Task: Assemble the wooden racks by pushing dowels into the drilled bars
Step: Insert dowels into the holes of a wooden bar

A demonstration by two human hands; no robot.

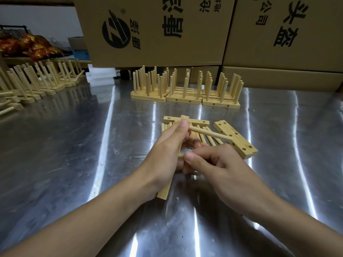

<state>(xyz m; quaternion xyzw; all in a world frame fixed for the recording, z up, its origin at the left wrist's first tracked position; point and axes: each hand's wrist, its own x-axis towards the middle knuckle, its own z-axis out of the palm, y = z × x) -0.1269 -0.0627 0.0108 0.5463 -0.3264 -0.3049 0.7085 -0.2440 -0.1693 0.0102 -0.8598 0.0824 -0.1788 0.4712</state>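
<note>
The left hand's point(167, 153) thumb presses on the far end of a long pale wooden bar point(164, 191), and its other fingers are curled round the bar from below. The bar slants from beyond the thumb tip back under the wrist. Whether its near end touches the table I cannot tell. A round pale wooden dowel point(210, 134) sticks out of the bar's far part, pointing right. Just near of it, the right hand point(220, 166) has its thumb and forefinger pinched narrow on a short wooden stub point(181, 155) beside the bar. The rest of that piece is hidden by the fingers, and the remaining fingers are curled in loosely.

Beyond the hands, a bundle of loose pale dowels point(202, 138) lies side by side on the shiny scratched metal table point(74, 145). Their far ends lie against a flat drilled wooden bar point(198, 122). To the right of them lies a slanted stack of drilled wooden bars point(239, 143), holes facing up.

Farther off stands a row of finished wooden racks point(185, 91), dowels upright, in front of large brown cardboard boxes point(157, 30) printed in black. At the far left another line of wooden racks point(37, 80) runs along the table edge, with white foam blocks point(100, 77) behind it — and past those, a crinkled orange-red foil bag point(27, 45).
</note>
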